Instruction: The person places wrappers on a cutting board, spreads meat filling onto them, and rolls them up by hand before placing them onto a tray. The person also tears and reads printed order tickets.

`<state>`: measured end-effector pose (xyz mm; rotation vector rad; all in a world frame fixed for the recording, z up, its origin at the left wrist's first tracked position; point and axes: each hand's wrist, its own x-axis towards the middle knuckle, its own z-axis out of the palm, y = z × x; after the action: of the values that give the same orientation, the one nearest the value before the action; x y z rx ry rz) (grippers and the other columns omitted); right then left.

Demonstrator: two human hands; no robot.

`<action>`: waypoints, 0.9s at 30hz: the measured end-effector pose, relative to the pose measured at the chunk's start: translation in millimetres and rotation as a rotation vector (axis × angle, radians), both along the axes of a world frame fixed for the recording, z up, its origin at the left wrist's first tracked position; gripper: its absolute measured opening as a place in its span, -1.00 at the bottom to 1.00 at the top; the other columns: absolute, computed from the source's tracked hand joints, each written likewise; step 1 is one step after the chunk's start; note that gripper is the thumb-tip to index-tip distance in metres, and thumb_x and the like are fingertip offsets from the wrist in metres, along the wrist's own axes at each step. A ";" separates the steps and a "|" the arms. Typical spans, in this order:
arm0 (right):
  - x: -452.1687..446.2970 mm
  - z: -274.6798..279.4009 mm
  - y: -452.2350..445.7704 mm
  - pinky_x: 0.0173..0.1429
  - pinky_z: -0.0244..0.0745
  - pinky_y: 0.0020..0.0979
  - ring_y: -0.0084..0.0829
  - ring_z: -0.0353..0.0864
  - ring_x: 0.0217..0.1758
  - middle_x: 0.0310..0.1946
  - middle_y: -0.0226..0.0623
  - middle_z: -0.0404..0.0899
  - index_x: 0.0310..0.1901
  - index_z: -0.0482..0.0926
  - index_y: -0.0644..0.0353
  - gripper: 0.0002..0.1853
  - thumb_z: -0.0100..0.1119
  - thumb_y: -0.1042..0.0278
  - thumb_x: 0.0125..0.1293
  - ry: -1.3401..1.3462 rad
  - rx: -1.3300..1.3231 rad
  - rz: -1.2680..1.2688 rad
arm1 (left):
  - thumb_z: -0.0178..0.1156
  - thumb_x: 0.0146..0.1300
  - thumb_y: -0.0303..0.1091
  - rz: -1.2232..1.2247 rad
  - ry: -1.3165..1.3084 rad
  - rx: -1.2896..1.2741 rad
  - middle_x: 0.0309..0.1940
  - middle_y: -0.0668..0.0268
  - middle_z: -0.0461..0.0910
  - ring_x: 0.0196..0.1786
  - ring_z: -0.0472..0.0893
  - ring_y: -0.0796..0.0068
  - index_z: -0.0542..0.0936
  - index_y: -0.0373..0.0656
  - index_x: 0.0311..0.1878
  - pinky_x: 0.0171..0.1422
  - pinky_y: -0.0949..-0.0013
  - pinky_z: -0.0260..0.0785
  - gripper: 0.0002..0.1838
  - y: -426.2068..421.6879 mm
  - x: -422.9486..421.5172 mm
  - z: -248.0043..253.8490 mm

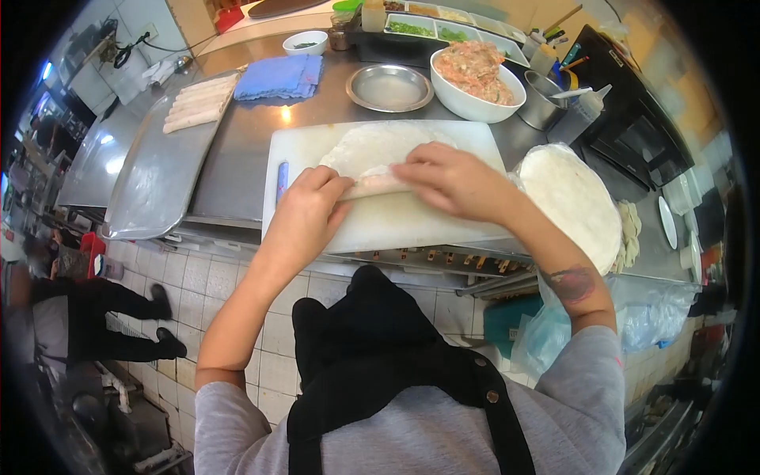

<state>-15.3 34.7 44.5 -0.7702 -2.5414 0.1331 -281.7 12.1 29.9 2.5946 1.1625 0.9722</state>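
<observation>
A thin round white wrapper (348, 152) lies on the white cutting board (412, 226) in front of me. Its near part is folded into a roll (374, 187) around a pinkish filling. My left hand (307, 210) grips the roll's left end, thumb on the near side. At the other end, the fingers of my right hand (455, 180) are bent over the wrapper and press on the roll. Behind the board stands a white bowl (483, 111) heaped with minced meat filling (475, 71). A stack of round wrappers (570, 207) sits right of the board.
Finished rolls (199, 103) lie on a metal tray (150, 202) at left. Nearby are a blue cloth (279, 77), a shallow metal dish (428, 89) and a small white bowl (305, 43). Compartments of chopped greens (412, 28) stand at the back. Another person's legs (119, 317) show at left.
</observation>
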 end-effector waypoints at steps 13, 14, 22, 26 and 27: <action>51.0 -7.2 -23.0 -0.02 0.56 -0.28 -0.22 0.62 -0.09 -0.18 -0.24 0.62 -0.04 0.69 0.18 -0.66 0.38 0.49 0.09 0.084 -0.006 -0.315 | 0.34 0.02 -0.61 -0.004 0.001 0.087 -0.19 0.17 0.63 -0.08 0.60 0.13 0.67 -0.26 -0.12 0.04 0.20 0.47 -0.71 4.7 -7.7 -10.2; 52.9 -9.2 -23.5 -0.02 0.56 -0.28 -0.22 0.62 -0.09 -0.18 -0.24 0.62 -0.04 0.69 0.18 -0.66 0.38 0.49 0.09 0.080 -0.008 -0.319 | 0.34 0.02 -0.61 -0.003 -0.003 0.095 -0.18 0.17 0.64 -0.08 0.61 0.13 0.67 -0.27 -0.12 0.03 0.20 0.48 -0.71 4.3 -7.7 -10.7; 63.9 0.9 -5.2 -0.07 0.56 -0.37 -0.32 0.67 -0.20 -0.25 -0.21 0.68 -0.05 0.71 0.22 -0.69 0.38 0.54 0.12 0.133 -0.318 -0.246 | 0.33 0.05 -0.58 -0.019 0.002 -0.140 -0.25 0.10 0.66 -0.15 0.64 0.12 0.69 -0.30 -0.16 -0.02 0.23 0.49 -0.77 23.0 -14.9 3.3; 64.0 14.8 15.9 -0.10 0.54 -0.39 -0.35 0.66 -0.23 -0.27 -0.21 0.68 -0.08 0.72 0.24 -0.73 0.35 0.55 0.14 0.044 -0.438 -0.233 | 0.31 0.11 -0.56 -0.025 -0.025 -0.357 -0.27 0.13 0.67 -0.19 0.65 0.23 0.71 -0.30 -0.17 -0.05 0.28 0.48 -0.81 36.3 -17.1 9.7; 64.9 15.5 21.5 -0.11 0.53 -0.39 -0.35 0.65 -0.24 -0.28 -0.21 0.67 -0.10 0.73 0.25 -0.76 0.34 0.55 0.15 0.013 -0.440 -0.203 | 0.30 0.13 -0.55 -0.041 -0.017 -0.362 -0.28 0.16 0.66 -0.21 0.65 0.29 0.72 -0.30 -0.18 -0.06 0.29 0.47 -0.83 39.1 -17.5 10.2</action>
<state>49.6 56.3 60.0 -1.1805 -2.4300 0.6416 -299.2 51.2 40.1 2.3085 1.1524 0.6982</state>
